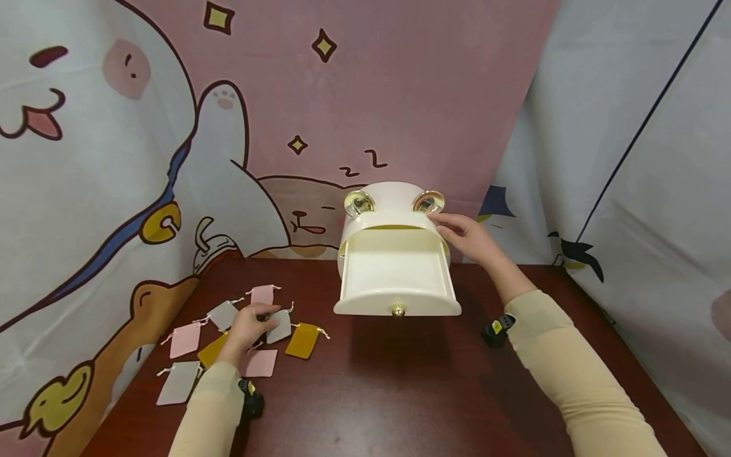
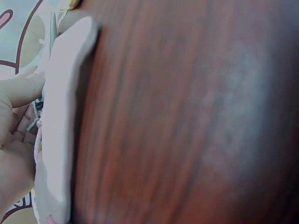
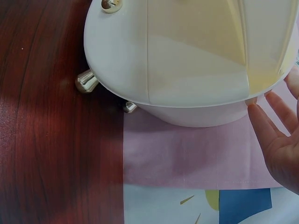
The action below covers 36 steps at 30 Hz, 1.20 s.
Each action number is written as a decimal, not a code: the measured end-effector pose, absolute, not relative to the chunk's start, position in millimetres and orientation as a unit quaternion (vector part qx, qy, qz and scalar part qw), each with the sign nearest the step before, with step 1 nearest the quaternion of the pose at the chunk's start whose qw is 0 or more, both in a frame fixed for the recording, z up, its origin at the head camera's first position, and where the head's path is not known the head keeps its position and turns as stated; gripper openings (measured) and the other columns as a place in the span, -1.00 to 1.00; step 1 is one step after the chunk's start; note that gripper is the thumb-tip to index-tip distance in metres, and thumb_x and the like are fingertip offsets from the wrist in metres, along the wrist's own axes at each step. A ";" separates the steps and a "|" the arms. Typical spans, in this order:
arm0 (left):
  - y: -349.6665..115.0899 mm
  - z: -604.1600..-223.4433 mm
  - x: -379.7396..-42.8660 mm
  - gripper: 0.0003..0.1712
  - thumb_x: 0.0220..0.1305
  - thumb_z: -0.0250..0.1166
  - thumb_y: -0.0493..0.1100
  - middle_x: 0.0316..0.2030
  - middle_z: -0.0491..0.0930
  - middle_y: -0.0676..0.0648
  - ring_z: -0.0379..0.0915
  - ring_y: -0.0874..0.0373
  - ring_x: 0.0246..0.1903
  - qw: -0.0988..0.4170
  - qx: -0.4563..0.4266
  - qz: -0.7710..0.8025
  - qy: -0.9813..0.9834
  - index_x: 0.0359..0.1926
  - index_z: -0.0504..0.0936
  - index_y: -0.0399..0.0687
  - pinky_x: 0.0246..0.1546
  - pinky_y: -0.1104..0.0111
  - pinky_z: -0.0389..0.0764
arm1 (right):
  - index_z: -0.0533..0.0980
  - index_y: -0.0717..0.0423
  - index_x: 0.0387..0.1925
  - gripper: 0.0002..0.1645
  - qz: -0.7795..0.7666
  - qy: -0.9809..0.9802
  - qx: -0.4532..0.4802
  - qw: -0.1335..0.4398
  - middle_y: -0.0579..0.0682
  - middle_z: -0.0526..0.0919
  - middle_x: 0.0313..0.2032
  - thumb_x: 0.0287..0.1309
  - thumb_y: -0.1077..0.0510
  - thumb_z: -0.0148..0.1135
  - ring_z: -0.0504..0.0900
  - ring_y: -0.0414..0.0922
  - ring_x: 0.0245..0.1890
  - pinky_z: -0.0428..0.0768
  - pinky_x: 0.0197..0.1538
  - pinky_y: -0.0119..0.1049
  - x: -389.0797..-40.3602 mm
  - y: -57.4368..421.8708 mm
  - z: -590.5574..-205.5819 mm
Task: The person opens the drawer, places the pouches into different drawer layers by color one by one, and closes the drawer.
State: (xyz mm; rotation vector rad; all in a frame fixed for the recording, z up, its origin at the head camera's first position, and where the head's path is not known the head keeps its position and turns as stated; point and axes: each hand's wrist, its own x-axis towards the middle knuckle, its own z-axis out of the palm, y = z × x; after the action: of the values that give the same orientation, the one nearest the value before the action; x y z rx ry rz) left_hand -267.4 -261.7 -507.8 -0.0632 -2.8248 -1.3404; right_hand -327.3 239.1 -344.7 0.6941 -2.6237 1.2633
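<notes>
A cream box [image 1: 394, 197] with gold round feet stands at the table's back, its drawer [image 1: 400, 263] pulled out and a gold knob [image 1: 398, 311] on the drawer front. My right hand [image 1: 465, 238] touches the box's right side near the upper edge with fairly straight fingers; in the right wrist view its fingertips [image 3: 253, 108] meet the box's rim. On the left, my left hand [image 1: 247, 330] pinches the edge of a grey drawstring pouch [image 1: 280, 328] with thumb and fingers. A pink pouch [image 2: 60, 112], blurred, partly blocks the left wrist view.
Several other small pouches lie around the left hand, among them a mustard pouch [image 1: 302, 341], a pink pouch [image 1: 184, 341] and a grey pouch [image 1: 178, 383]. The dark wooden table [image 1: 354, 406] meets a cartoon-printed cloth [image 1: 400, 95] at the back and sides.
</notes>
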 end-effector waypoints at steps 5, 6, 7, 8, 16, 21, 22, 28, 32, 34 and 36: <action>-262.5 -509.6 -267.8 -0.67 0.23 0.38 -0.36 0.03 0.56 -0.27 0.48 -0.18 0.02 0.015 -0.020 -0.432 -0.902 0.03 0.71 -0.24 0.04 0.03 0.56 | 0.43 0.10 0.35 -0.49 0.419 -0.876 0.226 0.073 0.19 0.43 0.31 0.44 0.08 0.13 0.40 0.19 0.29 0.32 0.28 0.20 -326.5 238.5 -344.3; -262.6 -509.8 -267.8 -0.69 0.22 0.38 -0.36 0.02 0.56 -0.26 0.48 -0.18 0.02 0.016 -0.019 -0.434 -0.901 0.02 0.72 -0.23 0.04 0.03 0.56 | 0.43 0.10 0.35 -0.49 0.419 -0.877 0.226 0.073 0.18 0.43 0.31 0.44 0.08 0.12 0.40 0.19 0.29 0.32 0.29 0.20 -326.5 238.5 -344.4; -262.7 -510.1 -267.9 -0.69 0.22 0.38 -0.36 0.01 0.57 -0.26 0.48 -0.17 0.02 0.017 -0.018 -0.434 -0.900 0.01 0.72 -0.23 0.04 0.04 0.56 | 0.43 0.09 0.35 -0.49 0.418 -0.877 0.225 0.073 0.18 0.43 0.31 0.44 0.08 0.12 0.39 0.19 0.29 0.32 0.29 0.20 -326.6 238.5 -344.5; -262.6 -510.4 -267.9 -0.70 0.22 0.38 -0.37 0.00 0.57 -0.26 0.48 -0.17 0.01 0.019 -0.018 -0.435 -0.900 0.00 0.72 -0.23 0.03 0.03 0.56 | 0.43 0.09 0.35 -0.49 0.418 -0.877 0.226 0.073 0.19 0.43 0.31 0.44 0.08 0.12 0.39 0.19 0.29 0.32 0.29 0.20 -326.8 238.4 -344.6; -262.0 -510.0 -267.6 -0.75 0.23 0.37 -0.37 -0.02 0.58 -0.23 0.50 -0.14 -0.02 0.034 -0.006 -0.434 -0.900 -0.05 0.75 -0.20 -0.01 0.05 0.58 | 0.43 0.08 0.35 -0.49 0.418 -0.876 0.226 0.080 0.17 0.44 0.31 0.44 0.08 0.13 0.41 0.18 0.28 0.32 0.29 0.19 -327.6 238.2 -345.2; -261.7 -511.1 -268.0 -0.78 0.23 0.37 -0.39 -0.06 0.60 -0.22 0.50 -0.12 -0.07 0.043 -0.003 -0.434 -0.900 -0.09 0.76 -0.21 -0.07 0.09 0.61 | 0.43 0.05 0.35 -0.48 0.415 -0.880 0.218 0.079 0.15 0.43 0.32 0.44 0.05 0.12 0.41 0.16 0.28 0.32 0.29 0.17 -328.2 238.5 -346.1; -261.5 -511.4 -268.2 -0.78 0.22 0.37 -0.39 -0.06 0.60 -0.22 0.50 -0.11 -0.08 0.046 -0.002 -0.432 -0.901 -0.10 0.76 -0.20 -0.08 0.10 0.62 | 0.43 0.06 0.35 -0.49 0.416 -0.879 0.219 0.079 0.16 0.43 0.32 0.44 0.05 0.12 0.40 0.17 0.28 0.32 0.29 0.18 -327.9 238.4 -346.0; -260.7 -511.0 -268.2 -0.80 0.21 0.38 -0.39 -0.10 0.62 -0.21 0.51 -0.09 -0.12 0.059 -0.003 -0.435 -0.898 -0.13 0.77 -0.19 -0.16 0.18 0.62 | 0.41 0.14 0.35 -0.50 0.423 -0.875 0.222 0.074 0.21 0.42 0.32 0.45 0.12 0.11 0.39 0.21 0.28 0.30 0.30 0.20 -322.8 235.7 -341.8; -260.1 -508.9 -267.5 -0.81 0.22 0.37 -0.39 -0.12 0.62 -0.21 0.51 -0.08 -0.15 0.067 -0.004 -0.439 -0.896 -0.14 0.77 -0.20 -0.23 0.28 0.60 | 0.40 0.16 0.35 -0.49 0.425 -0.875 0.222 0.072 0.23 0.41 0.32 0.45 0.14 0.10 0.39 0.22 0.29 0.30 0.29 0.21 -320.9 234.8 -340.5; -259.8 -507.4 -267.4 -0.81 0.22 0.38 -0.38 -0.14 0.63 -0.20 0.52 -0.07 -0.16 0.074 -0.004 -0.439 -0.895 -0.14 0.78 -0.19 -0.25 0.31 0.60 | 0.41 0.13 0.36 -0.49 0.425 -0.874 0.223 0.074 0.20 0.41 0.32 0.45 0.12 0.10 0.39 0.20 0.29 0.30 0.29 0.21 -324.5 237.0 -344.0; -260.2 -505.7 -267.5 -0.81 0.22 0.37 -0.38 -0.16 0.64 -0.21 0.52 -0.07 -0.17 0.084 -0.007 -0.438 -0.895 -0.14 0.78 -0.20 -0.26 0.33 0.59 | 0.41 0.11 0.36 -0.49 0.426 -0.873 0.225 0.074 0.19 0.42 0.32 0.45 0.10 0.11 0.40 0.19 0.29 0.31 0.29 0.20 -324.2 237.6 -344.0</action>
State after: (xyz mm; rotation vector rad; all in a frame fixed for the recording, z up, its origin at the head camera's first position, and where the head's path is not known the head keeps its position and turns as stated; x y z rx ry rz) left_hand -267.5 -260.2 -505.7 -0.0221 -2.6701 -1.3076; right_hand -324.2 237.6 -344.0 0.6740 -2.6205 1.2787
